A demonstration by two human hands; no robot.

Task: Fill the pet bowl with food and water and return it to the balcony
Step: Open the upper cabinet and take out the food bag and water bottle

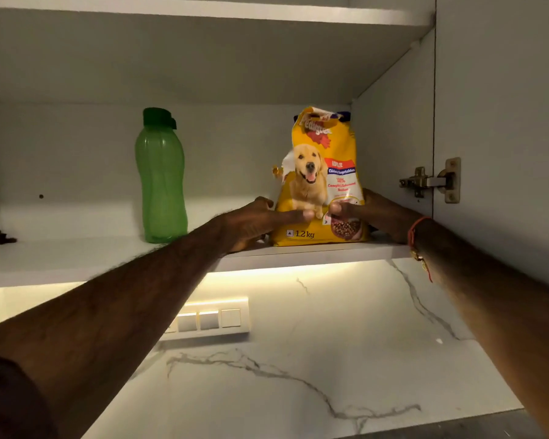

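Yellow food bag [322,182] stands upright near the shelf's [76,258] front edge, and we clasp its base between left hand [254,221] and right hand [371,213], thumbs pressing the front.

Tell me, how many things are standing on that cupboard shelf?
2: a green bottle at the left, and a yellow dog food bag at the right, held between both hands. Nothing else shows.

White wall cabinet [203,68], door open, steel hinge [430,181] on right side. Warm strip light under the bottom shelf [76,264]. White marble backsplash [298,359] with grey veins, switch panel [208,320] on it.
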